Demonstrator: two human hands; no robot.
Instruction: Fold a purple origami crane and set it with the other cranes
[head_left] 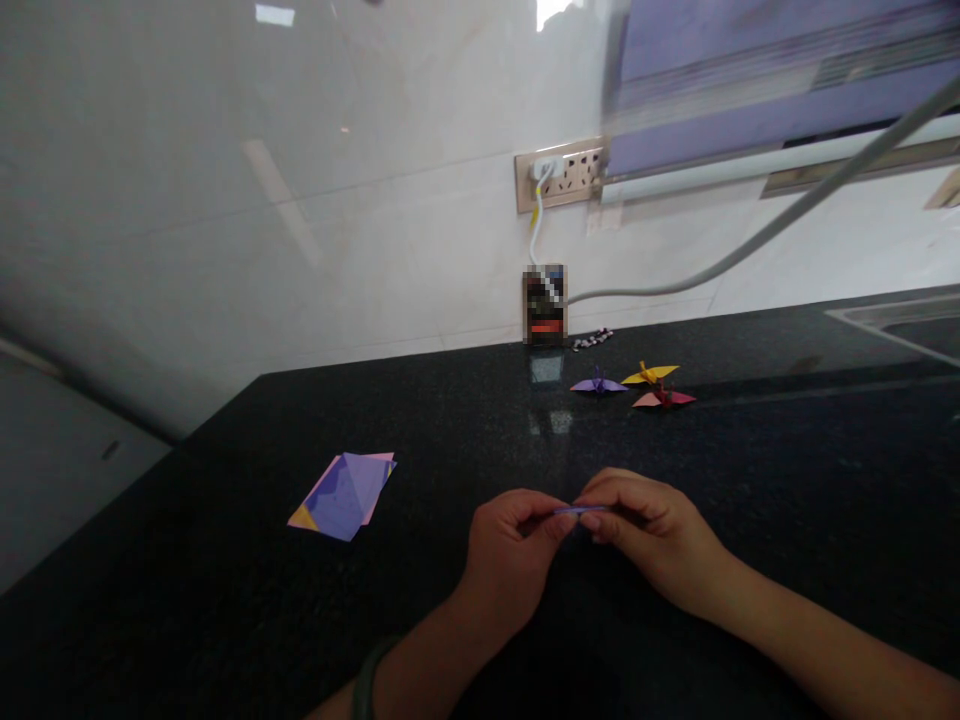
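Observation:
Both hands meet just above the black stone counter [225, 600], pinching a small folded piece of purple paper [579, 510] between them. My left hand [514, 555] holds its left end with curled fingers. My right hand [651, 535] grips the right end, thumb and fingertips pressed together. Only a thin purple edge of the paper shows; the rest is hidden by the fingers. A dark band sits on my left wrist.
A stack of purple, pink and yellow paper sheets [343, 494] lies to the left. Three folded paper cranes, purple [598, 384], yellow [649, 374] and red [664, 398], sit farther back. A small upright object [545, 305], a wall socket [559, 178] with cable, and a sink edge [892, 325] are behind.

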